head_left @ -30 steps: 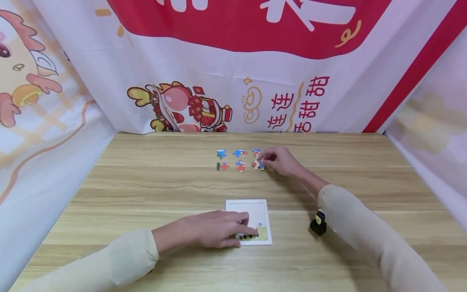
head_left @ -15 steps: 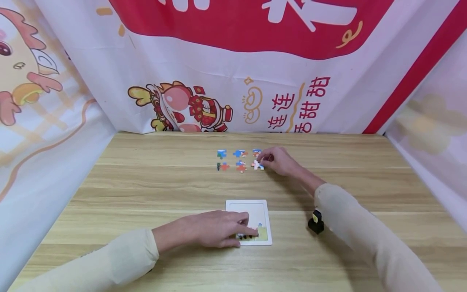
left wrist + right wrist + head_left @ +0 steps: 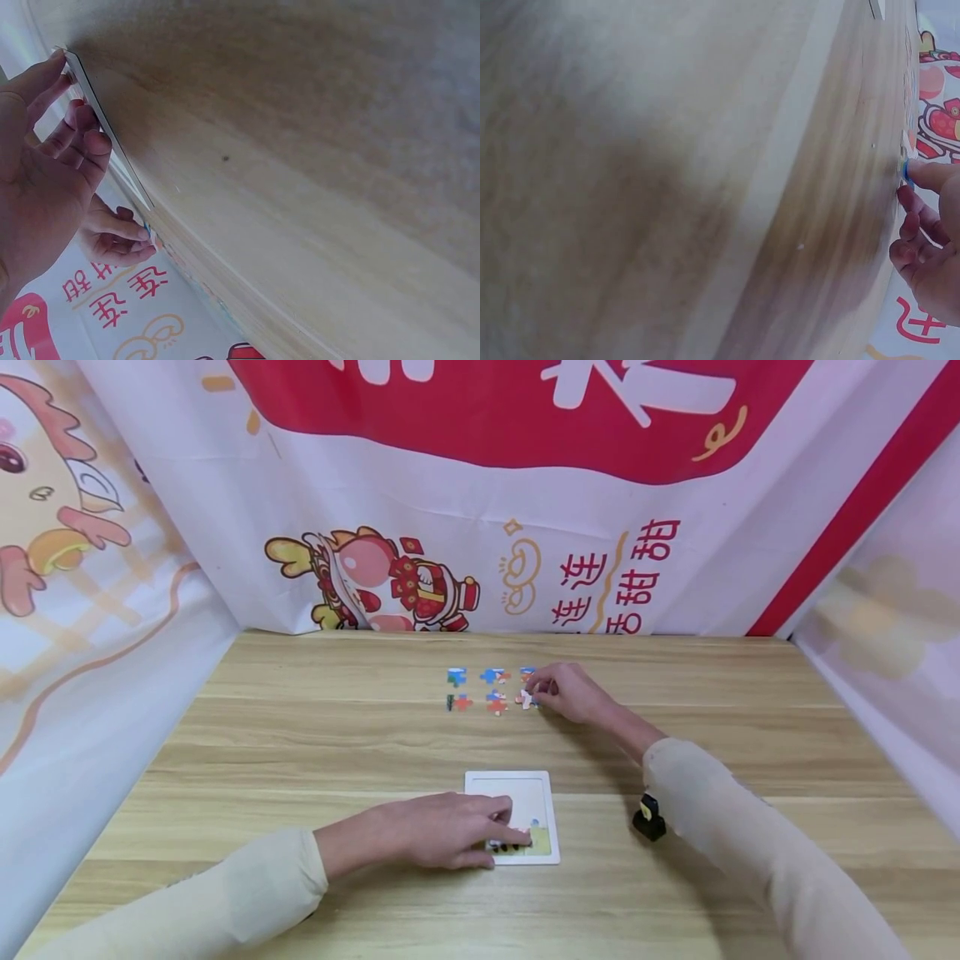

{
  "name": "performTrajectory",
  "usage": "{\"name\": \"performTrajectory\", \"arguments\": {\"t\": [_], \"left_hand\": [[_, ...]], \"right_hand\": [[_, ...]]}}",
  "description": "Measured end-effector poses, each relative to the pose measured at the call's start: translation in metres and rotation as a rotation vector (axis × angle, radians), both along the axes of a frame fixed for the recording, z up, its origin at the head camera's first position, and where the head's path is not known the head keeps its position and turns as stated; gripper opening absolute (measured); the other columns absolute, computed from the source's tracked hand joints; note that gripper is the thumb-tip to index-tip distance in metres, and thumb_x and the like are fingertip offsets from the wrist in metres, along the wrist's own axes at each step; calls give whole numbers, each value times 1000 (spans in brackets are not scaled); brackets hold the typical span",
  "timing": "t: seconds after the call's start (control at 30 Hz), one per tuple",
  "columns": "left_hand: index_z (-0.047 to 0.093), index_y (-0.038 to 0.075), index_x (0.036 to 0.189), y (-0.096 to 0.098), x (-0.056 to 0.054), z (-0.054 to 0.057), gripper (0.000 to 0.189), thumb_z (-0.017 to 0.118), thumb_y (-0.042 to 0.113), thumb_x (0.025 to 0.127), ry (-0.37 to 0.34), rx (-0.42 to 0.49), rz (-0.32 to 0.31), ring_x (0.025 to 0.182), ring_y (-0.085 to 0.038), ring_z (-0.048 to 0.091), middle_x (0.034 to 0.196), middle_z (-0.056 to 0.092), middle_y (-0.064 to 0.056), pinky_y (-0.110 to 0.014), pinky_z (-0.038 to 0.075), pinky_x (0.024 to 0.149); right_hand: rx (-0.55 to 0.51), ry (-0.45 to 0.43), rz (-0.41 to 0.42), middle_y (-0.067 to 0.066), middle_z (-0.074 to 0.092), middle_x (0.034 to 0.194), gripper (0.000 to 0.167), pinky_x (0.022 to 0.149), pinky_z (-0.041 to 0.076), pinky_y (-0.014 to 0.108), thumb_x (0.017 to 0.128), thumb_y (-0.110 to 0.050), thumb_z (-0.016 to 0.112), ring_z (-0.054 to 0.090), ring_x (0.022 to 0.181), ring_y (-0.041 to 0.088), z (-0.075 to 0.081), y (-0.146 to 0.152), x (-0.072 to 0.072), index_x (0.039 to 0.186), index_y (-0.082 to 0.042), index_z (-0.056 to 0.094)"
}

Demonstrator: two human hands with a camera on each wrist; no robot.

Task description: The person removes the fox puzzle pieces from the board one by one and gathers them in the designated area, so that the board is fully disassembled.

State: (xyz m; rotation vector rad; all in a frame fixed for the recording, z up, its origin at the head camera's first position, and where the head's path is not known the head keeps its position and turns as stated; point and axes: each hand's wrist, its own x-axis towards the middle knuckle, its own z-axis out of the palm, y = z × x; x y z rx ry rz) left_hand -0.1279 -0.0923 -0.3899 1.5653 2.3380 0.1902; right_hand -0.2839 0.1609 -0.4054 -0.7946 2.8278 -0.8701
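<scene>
Right hand [image 3: 564,688] pinches piece [image 3: 525,700] at near right corner of loose pieces [image 3: 497,702]; left hand [image 3: 448,831], index straight, rests on tray [image 3: 521,793], clasping nothing. Risk: dragging piece sideways could knock loose pieces askew.

Your left forearm [image 3: 354,842] comes in from the near left, the left hand [image 3: 450,828] palm down with its index finger stretched rightward. Your right forearm [image 3: 639,732] slants from the near right; the right hand [image 3: 573,692], farther off, pinches thumb to fingertips.
</scene>
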Motion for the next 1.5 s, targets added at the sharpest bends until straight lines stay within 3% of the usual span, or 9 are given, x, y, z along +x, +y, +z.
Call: {"name": "performTrajectory", "arguments": {"t": [0.2,0.43,0.6,0.93,1.17,1.5], "left_hand": [[58,26,149,0,0,1,48,67,30,102,-1,5,-1,88,-1,44,113,50,6,-13,43,82],[59,25,148,-1,0,2,48,68,29,101,0,24,-11,87,1,45,112,50,6,-12,44,81],[60,23,148,-1,0,1,50,71,27,99,-10,50,-20,86,1,46,112,52,5,-13,46,82],[59,27,148,1,0,-1,48,69,28,101,-90,38,53,84,-1,46,112,51,7,-15,43,80],[64,21,141,-4,0,1,41,69,25,101,-144,71,124,84,-1,48,113,52,6,-17,46,82],[71,10,125,-14,3,0,29,72,23,98,-72,143,250,82,-2,51,106,58,3,-19,49,77]], "right_hand": [[18,-4,-27,8,70,88,12,68,53,31,95,-2,72,62,77,18,3,-2,4,105,-4,77],[37,65,15,11,71,94,8,76,55,36,94,-4,74,65,86,22,1,-3,6,101,-4,78],[42,84,13,9,70,91,8,74,53,36,94,-4,74,63,84,21,-1,-2,6,100,-4,79],[39,59,-48,7,66,91,11,71,51,33,96,-9,74,60,81,20,6,1,17,104,-5,78],[27,60,-31,6,66,88,14,67,52,31,95,-5,71,59,75,17,16,7,36,107,-2,78],[4,27,78,-3,66,85,11,64,51,27,92,-8,78,57,74,12,18,17,80,103,-7,77]]}}
